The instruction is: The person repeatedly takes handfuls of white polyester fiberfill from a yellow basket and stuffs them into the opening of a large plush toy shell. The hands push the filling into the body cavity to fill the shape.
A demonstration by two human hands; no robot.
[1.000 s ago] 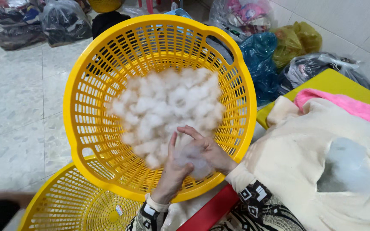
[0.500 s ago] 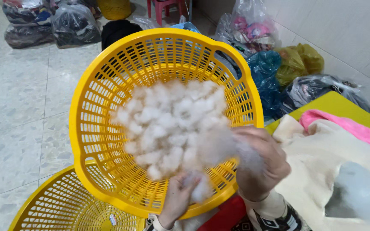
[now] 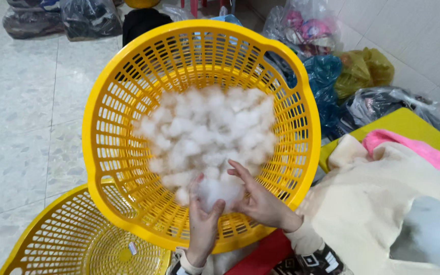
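While both hands grip one white stuffing clump (image 3: 221,191) at lower centre, left hand (image 3: 203,224) cups it from below, fingers closed on it; right hand (image 3: 260,201) pinches its right side. Clump sits over near wall of tilted yellow basket (image 3: 103,153), against loose stuffing pile (image 3: 204,132). Second yellow basket (image 3: 77,244) lower left; cream fabric (image 3: 383,209) lower right; plastic bags (image 3: 342,66) upper right.
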